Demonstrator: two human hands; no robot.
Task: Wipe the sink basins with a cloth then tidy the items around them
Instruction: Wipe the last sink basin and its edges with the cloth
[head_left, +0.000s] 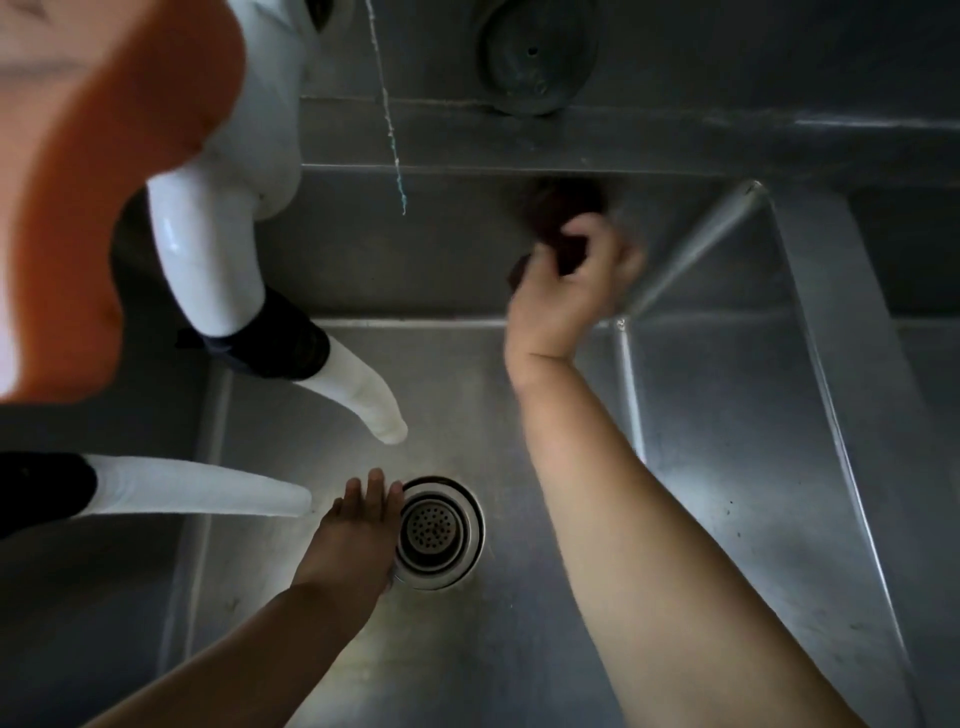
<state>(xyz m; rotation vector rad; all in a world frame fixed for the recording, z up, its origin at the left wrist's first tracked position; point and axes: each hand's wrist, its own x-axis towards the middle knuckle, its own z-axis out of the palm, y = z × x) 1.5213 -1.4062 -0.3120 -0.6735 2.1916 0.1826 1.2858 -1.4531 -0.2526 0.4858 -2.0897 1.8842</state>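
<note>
Head view, looking straight down into a stainless steel sink basin (727, 467). The right hand (566, 280) reaches to the far wall of the basin, near its right corner, and its grip is curled around a dark cloth (563, 228), which it holds against that wall. The hand and cloth are blurred, so the cloth's shape is hard to make out.

The left hand (358, 530) lies low in the basin with its fingers straight and together, grip released and holding nothing. Its fingertips sit just beside the left edge of the round drain strainer (434, 532) in the basin floor; whether the palm presses on the metal cannot be told.

At the left, two white spouts with black collars hang over the basin: an upper spout (358, 395) curving down, and a lower spout (208, 493) pointing right, its tip near the left hand. An orange, blurred shape (130, 156) fills the upper left corner. On the counter ledge behind the basin rests a dark round lid (535, 52). A thin string (392, 130) dangles from above over the far wall.
</note>
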